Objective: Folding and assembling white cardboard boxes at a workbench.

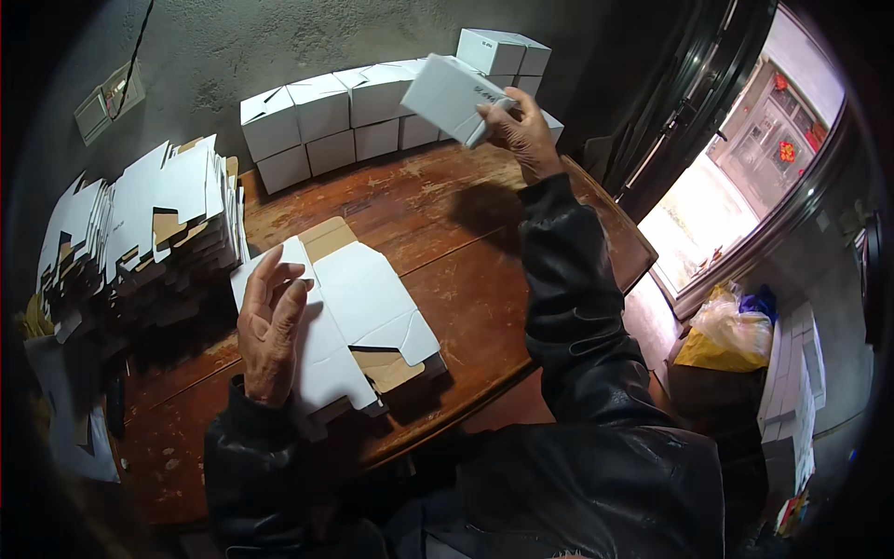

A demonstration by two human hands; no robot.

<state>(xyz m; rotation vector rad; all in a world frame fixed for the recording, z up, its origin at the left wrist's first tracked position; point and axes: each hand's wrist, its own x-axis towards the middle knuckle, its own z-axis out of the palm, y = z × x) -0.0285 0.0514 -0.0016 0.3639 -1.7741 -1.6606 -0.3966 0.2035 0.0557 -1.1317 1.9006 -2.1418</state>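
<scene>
My right hand [521, 129] is stretched out far over the table and grips a folded white carton box [452, 95], held tilted just in front of the stacked boxes. My left hand [271, 326] hovers with fingers apart over a small pile of flat white carton blanks [368, 312] lying near the table's front edge; it touches or nearly touches the top blank and holds nothing. Both arms wear dark sleeves.
Rows of finished white boxes [321, 121] stand two high along the back wall. A tall heap of unfolded blanks [154, 219] sits at the left on the worn wooden table [438, 224]. At the right are a doorway, a yellow bag [717, 349] and more boxes on the floor.
</scene>
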